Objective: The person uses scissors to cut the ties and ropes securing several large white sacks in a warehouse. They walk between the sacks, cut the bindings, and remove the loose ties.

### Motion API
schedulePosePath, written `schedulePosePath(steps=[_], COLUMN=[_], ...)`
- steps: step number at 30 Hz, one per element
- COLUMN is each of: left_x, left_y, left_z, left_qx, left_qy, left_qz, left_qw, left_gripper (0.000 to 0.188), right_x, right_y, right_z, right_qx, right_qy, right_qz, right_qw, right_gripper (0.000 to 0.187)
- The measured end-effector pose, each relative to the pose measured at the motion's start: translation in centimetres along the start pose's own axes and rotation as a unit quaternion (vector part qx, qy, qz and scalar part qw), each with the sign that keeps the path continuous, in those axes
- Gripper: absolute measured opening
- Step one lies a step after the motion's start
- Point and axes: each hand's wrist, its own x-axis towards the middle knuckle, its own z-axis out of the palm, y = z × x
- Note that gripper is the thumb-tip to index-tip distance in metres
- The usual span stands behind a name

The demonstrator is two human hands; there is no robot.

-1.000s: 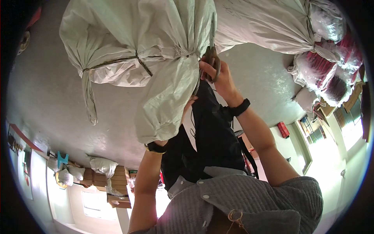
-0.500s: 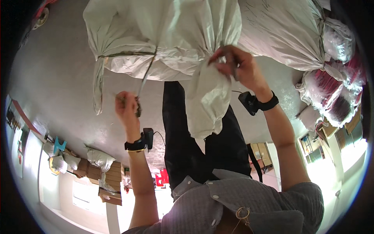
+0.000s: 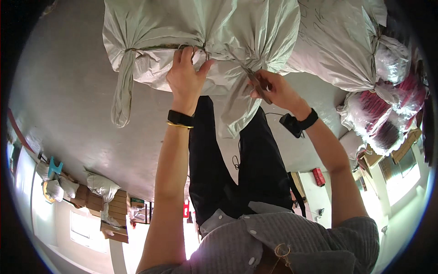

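A large white woven sack (image 3: 169,27) fills the top of the view, its mouth gathered and bound along the near edge by dark cord (image 3: 159,47). At this bound edge my left hand (image 3: 185,80) has its fingers curled over the cord, the thumb a little apart. A pair of metal scissors (image 3: 256,83) is gripped in my right hand (image 3: 278,93), the blades pointing up and left against the sack. Below them hangs a loose gathered corner (image 3: 237,116) of the sack. A second twisted corner (image 3: 123,96) droops at the left.
Another tied white sack (image 3: 333,45) lies to the right, beside clear plastic bags with dark red contents (image 3: 374,109). My legs in black trousers (image 3: 212,169) stand below the sack on a grey floor (image 3: 73,100). Cartons (image 3: 114,210) and a white bag (image 3: 102,185) lie at lower left.
My left hand has moved up and right from the stretched cord's end to the sack's bound edge. My right hand has dropped slightly, and the scissors now show clearly.
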Motion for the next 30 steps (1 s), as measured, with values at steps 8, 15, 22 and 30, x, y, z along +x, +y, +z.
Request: schedulePosePath(steps=[8,15,22,30], left_x=[1.6,2.3,-1.3,-0.7], left_y=[-1.1,-3.4,-0.4,1.5], left_z=[1.8,1.1,-3.6,-3.3], left_qx=[0.042,-0.037,-0.147,-0.144], left_qy=[-0.007,-0.004,0.016,0.047], left_qz=[0.002,0.086,-0.075,-0.116], left_qw=[0.999,0.996,0.986,0.982], left_gripper=[0.038,0.022,0.015,0.016], right_x=[3.3,4.6,3.7,4.7], right_y=[-0.1,-0.4,-1.0,-2.0], right_z=[-2.6,-4.1,-5.1,-5.0], right_qx=[-0.01,0.045,0.041,0.044], right_qy=[-0.11,-0.205,-0.294,-0.307], right_qz=[0.01,0.027,-0.03,-0.014], right_qw=[0.994,0.977,0.954,0.951], right_gripper=[0.054,0.06,0.076,0.076])
